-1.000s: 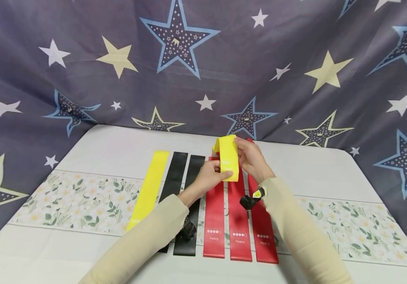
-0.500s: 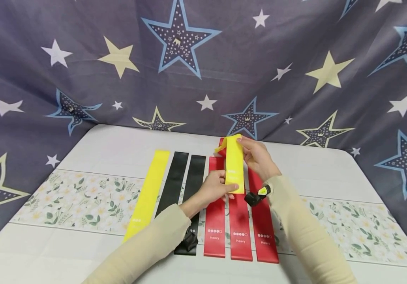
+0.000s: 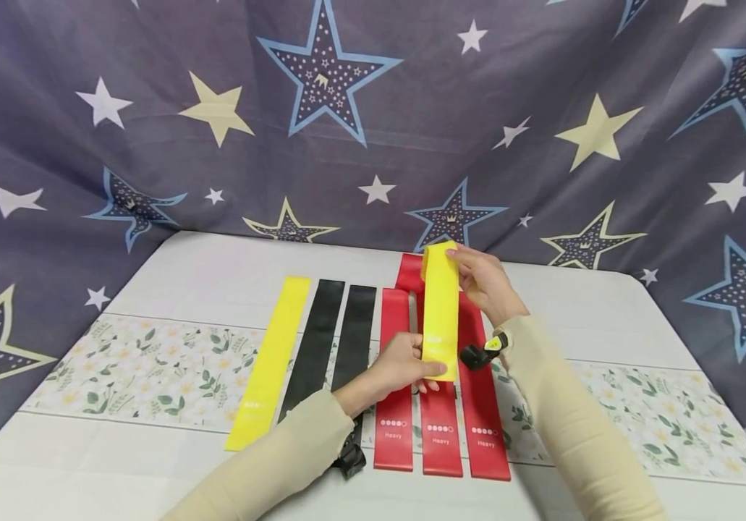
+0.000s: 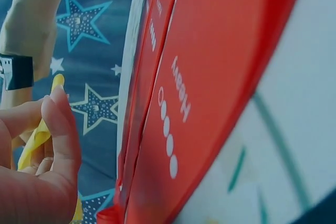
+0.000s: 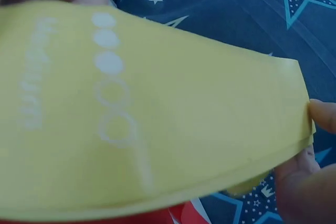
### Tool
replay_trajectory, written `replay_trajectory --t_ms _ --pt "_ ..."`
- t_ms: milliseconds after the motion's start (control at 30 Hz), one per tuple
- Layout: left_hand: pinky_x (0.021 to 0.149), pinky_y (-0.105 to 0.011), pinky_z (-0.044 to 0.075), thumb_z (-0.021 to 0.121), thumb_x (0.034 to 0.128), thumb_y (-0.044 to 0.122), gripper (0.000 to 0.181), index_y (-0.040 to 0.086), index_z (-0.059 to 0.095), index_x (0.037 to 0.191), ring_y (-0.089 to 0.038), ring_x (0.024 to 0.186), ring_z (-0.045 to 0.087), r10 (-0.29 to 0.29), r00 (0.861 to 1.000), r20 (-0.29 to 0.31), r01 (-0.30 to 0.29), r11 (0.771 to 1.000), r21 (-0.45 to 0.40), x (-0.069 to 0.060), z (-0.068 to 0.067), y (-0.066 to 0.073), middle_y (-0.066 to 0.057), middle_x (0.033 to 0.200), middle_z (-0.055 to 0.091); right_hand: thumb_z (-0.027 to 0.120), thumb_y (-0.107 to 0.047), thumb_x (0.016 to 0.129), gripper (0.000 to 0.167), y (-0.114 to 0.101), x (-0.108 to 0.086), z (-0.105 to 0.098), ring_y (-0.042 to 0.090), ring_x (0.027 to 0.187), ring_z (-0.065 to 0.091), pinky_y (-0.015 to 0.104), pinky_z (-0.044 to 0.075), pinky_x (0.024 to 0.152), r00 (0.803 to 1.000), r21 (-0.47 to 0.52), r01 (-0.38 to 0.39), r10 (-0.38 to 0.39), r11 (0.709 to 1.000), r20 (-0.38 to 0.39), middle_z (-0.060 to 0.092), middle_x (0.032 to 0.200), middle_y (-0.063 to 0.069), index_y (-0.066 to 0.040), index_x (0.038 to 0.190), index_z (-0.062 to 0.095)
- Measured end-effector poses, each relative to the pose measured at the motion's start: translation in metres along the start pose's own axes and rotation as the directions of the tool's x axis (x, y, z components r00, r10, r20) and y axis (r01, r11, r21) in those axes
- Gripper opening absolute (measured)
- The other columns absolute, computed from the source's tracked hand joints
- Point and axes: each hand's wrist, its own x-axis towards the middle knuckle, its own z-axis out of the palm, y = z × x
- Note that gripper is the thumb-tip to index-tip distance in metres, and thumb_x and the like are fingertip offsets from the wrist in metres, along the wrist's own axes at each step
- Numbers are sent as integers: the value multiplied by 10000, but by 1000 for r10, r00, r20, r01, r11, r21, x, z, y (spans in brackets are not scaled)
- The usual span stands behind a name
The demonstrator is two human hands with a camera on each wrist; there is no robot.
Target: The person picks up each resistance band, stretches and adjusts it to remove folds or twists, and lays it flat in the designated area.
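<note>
A yellow resistance band (image 3: 441, 311), marked "Medium" in the right wrist view, is stretched lengthwise between both hands above the red bands. My left hand (image 3: 405, 365) pinches its near end, thumb on top. My right hand (image 3: 486, 282) pinches the far end, where the band folds over at the back. Beneath lie three red resistance bands: a left one (image 3: 393, 427), a middle one (image 3: 441, 441) and a right one (image 3: 486, 427), each printed "Heavy". The held band hides part of the middle one. A red end (image 3: 409, 271) shows behind it; which band it belongs to I cannot tell.
To the left lie another yellow band (image 3: 275, 362) and two black bands, one (image 3: 314, 340) beside the other (image 3: 356, 325); the left forearm covers their near parts. A white table (image 3: 119, 463) with a floral strip bears everything. A star-patterned cloth (image 3: 373, 152) hangs behind.
The left hand has drawn the yellow band's near end toward the body, so more of its length lies straight. Both hands have shifted slightly to the right.
</note>
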Motion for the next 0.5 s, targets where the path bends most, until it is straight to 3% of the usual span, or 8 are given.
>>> replay_trajectory --t_ms 200,433,500 --pt "552 -238 544 716 834 89 310 -28 571 1081 -133 569 647 -15 999 46 15 1000 -7 -6 7 0 -142 808 698 605 -21 898 575 -4 1 -9 91 707 684 204 565 667 999 12 -16 16 1000 -47 669 856 -14 5 1429 388" --pt "565 -287 565 709 839 82 287 -6 576 1079 -153 572 650 -23 998 51 23 1000 -2 -10 17 -5 -137 811 699 670 -33 857 640 -4 0 -19 86 729 685 201 564 685 998 7 -30 30 1000 -52 668 869 -6 11 1429 384" --pt "559 -288 563 709 837 77 273 1 575 1063 -169 571 652 -31 998 59 31 999 6 -12 20 -6 -126 798 695 671 -13 850 475 -4 1 -23 87 724 688 203 564 682 998 22 -29 30 999 -54 685 839 -6 -3 1306 537"
